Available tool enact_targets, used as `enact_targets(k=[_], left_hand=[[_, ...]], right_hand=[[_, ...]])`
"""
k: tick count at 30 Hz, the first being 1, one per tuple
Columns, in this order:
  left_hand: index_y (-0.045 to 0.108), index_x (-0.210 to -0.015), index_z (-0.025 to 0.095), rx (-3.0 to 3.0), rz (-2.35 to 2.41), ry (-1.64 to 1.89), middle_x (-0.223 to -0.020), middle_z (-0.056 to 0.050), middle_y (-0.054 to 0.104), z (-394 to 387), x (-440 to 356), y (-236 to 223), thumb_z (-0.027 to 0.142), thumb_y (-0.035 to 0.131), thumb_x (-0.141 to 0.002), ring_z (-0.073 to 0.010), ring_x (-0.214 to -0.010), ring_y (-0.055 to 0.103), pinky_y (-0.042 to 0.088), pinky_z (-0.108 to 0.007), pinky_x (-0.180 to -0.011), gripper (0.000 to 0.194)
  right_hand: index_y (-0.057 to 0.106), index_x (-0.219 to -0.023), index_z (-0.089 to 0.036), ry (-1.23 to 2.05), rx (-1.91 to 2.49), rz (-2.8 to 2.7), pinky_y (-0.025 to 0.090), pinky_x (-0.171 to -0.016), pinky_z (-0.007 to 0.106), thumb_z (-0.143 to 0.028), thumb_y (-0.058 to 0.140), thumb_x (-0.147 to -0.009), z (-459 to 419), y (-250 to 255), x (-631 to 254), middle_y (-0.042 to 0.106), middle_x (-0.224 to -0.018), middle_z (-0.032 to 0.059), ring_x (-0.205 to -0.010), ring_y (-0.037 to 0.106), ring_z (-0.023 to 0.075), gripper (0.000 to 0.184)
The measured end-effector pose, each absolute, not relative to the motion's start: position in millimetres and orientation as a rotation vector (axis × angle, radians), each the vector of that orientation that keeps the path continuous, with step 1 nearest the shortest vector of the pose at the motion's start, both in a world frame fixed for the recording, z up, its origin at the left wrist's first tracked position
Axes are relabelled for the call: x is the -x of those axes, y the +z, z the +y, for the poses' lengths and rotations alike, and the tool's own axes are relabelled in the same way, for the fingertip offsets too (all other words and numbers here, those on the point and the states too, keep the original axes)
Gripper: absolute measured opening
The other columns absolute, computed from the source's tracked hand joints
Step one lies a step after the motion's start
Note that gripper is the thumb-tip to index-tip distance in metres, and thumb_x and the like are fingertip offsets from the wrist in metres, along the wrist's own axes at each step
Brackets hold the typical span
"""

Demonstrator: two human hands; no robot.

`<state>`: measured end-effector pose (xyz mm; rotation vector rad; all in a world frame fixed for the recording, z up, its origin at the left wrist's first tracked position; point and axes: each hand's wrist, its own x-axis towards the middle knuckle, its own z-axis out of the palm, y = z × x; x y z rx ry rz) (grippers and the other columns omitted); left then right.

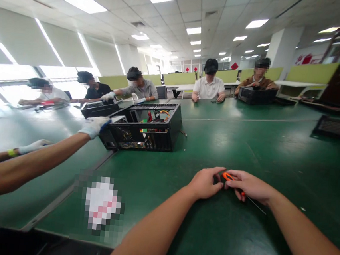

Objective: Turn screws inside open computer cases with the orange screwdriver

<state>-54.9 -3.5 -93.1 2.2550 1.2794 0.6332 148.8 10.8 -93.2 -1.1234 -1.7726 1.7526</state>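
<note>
My two hands meet on the green table in front of me. My right hand is closed around an orange-handled screwdriver; its thin shaft sticks out to the lower right, over the table. My left hand is curled with its fingertips touching the orange handle's end. Farther off, an open black computer case stands on the table. A co-worker's white-gloved hand rests on the case's left corner, the bare arm reaching in from the left.
Several other people sit round the far side of the table with black computer cases. A second gloved hand lies at the left. A black mesh panel lies at the right. A blurred white patch is near the front edge.
</note>
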Motion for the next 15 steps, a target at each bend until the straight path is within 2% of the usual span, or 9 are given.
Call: enact_targets(k=[3,5,7,10,15], left_hand=[[0.049,-0.137,0.024,-2.252,1.282,0.654,-0.103,-0.003,0.071,-0.9,55.1,-94.3,0.026,0.061,-0.080,-0.0161,-0.077,0.063,0.051,-0.029,-0.078,0.058],[0.050,-0.136,0.024,-2.254,1.277,0.664,-0.102,-0.003,0.071,-0.3,54.8,-94.5,0.025,0.061,-0.079,-0.0162,-0.077,0.063,0.050,-0.028,-0.076,0.057],[0.051,-0.134,0.024,-2.250,1.274,0.676,-0.100,-0.003,0.071,0.1,54.4,-95.2,0.027,0.061,-0.080,-0.0161,-0.076,0.062,0.049,-0.027,-0.072,0.056],[0.053,-0.134,0.023,-2.236,1.263,0.688,-0.094,-0.002,0.071,1.5,53.9,-98.0,0.027,0.061,-0.080,-0.0143,-0.068,0.059,0.047,-0.025,-0.065,0.054],[0.058,-0.130,0.024,-2.216,1.236,0.716,-0.086,-0.001,0.069,3.5,54.6,-101.7,0.024,0.061,-0.078,-0.0133,-0.064,0.056,0.044,-0.024,-0.062,0.051]], right_hand=[[0.052,-0.104,-0.018,1.760,1.060,-1.748,0.028,-0.034,0.016,-0.031,0.054,-0.087,7.0,-85.1,-144.0,0.058,-0.076,-0.0036,-0.037,0.039,0.0023,0.021],[0.051,-0.108,-0.019,1.745,1.064,-1.728,0.022,-0.034,0.016,-0.035,0.054,-0.088,4.0,-79.0,-142.0,0.046,-0.061,-0.0093,-0.036,0.032,0.0030,0.026],[0.050,-0.115,-0.020,1.685,1.120,-1.752,0.022,-0.035,0.015,-0.039,0.059,-0.086,1.9,-74.6,-141.1,0.037,-0.054,-0.0121,-0.038,0.030,0.0044,0.035],[0.052,-0.116,-0.018,1.588,1.237,-1.799,0.025,-0.036,0.015,-0.034,0.066,-0.082,1.7,-73.8,-141.0,0.039,-0.054,-0.0114,-0.041,0.033,0.0050,0.041],[0.053,-0.118,-0.017,1.624,1.259,-1.799,0.023,-0.034,0.016,-0.028,0.062,-0.083,7.3,-83.2,-141.0,0.041,-0.053,-0.0108,-0.038,0.033,0.0050,0.038]])
